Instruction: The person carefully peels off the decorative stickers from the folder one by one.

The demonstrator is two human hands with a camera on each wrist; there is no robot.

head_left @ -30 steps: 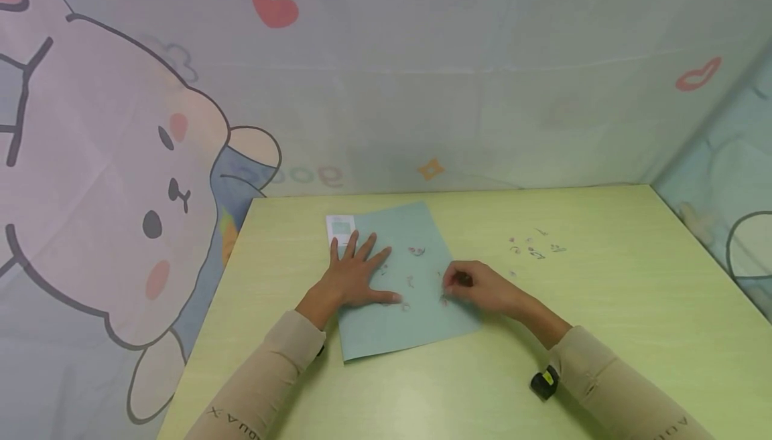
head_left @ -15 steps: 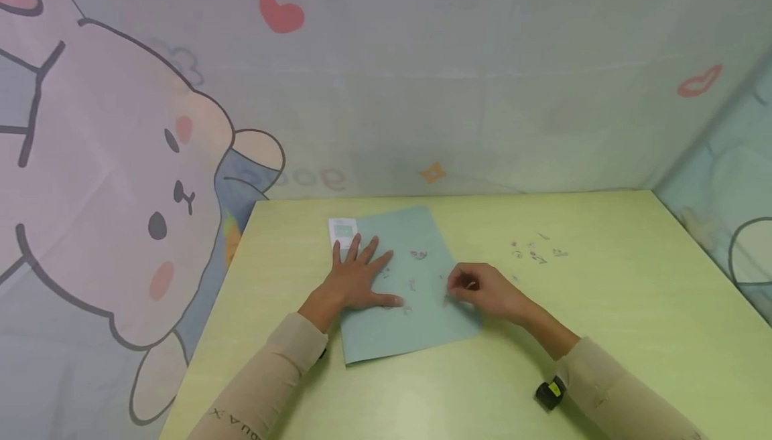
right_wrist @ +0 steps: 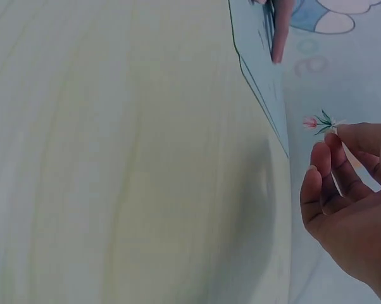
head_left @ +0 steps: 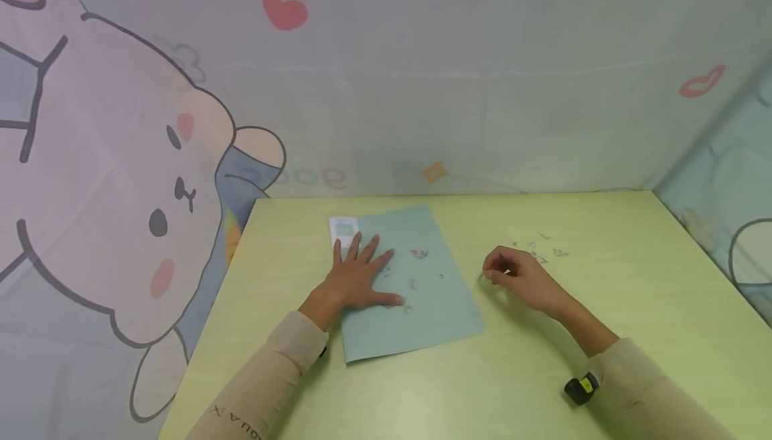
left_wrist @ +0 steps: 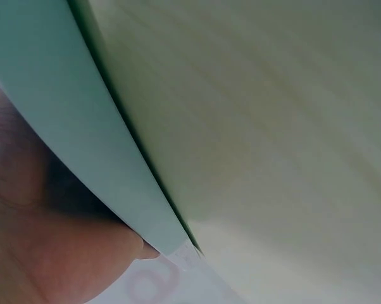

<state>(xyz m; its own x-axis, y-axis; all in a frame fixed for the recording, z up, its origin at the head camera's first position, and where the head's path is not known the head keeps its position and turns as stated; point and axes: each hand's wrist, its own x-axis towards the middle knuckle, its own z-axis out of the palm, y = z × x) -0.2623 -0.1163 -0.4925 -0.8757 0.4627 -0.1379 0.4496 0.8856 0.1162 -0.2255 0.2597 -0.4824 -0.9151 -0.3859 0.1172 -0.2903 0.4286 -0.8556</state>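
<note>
My left hand (head_left: 356, 282) lies flat with fingers spread on the left part of a blue-green sheet of paper (head_left: 416, 333). Several small printed pieces, one of them a pinkish cluster (head_left: 419, 253), lie on that sheet to the right of the hand. Between thumb and fingertips, my right hand (head_left: 521, 279) pinches a small flower sticker (right_wrist: 320, 121) with a pink bloom and green leaves, best seen in the right wrist view. This hand is over the table just right of the sheet's edge. In the left wrist view, part of the left hand (left_wrist: 83, 253) shows beside the paper.
More small printed pieces (head_left: 559, 252) are scattered on the yellow-green table (head_left: 422, 393) beyond the right hand. A white card (head_left: 344, 220) sits at the sheet's upper left corner. A printed cloth (head_left: 543, 92) hangs behind the table.
My right hand has moved right and slightly away from me, off the sheet, with the flower sticker. A small piece by its fingertips is gone from the sheet. The left hand stays put.
</note>
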